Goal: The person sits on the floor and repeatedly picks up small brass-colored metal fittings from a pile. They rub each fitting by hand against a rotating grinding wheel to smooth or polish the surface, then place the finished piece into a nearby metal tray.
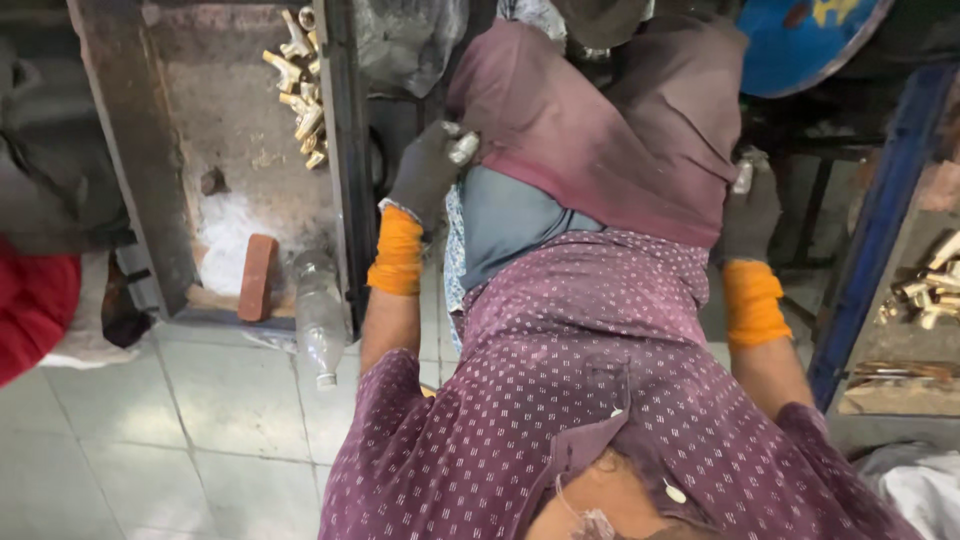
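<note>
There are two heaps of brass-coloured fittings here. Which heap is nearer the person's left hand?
The heap in the grey tray at top left. It lies just beyond the gloved left hand; the other heap sits at the far right edge, past the right hand.

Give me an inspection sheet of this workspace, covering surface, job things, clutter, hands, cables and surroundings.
Surface: grey tiled floor; maroon cloth spread over the lap.
Job's things: small pale metal piece in the left hand; another small piece at the right hand.
Clutter: brass fittings in a metal tray; brick; clear plastic bottle; more brass parts at right.
Hands: left hand in dark glove, fingers closed on the piece; right hand gloved, grip unclear.
Cables: nothing seen.
Surroundings: blue frame; red fabric at left.
</note>
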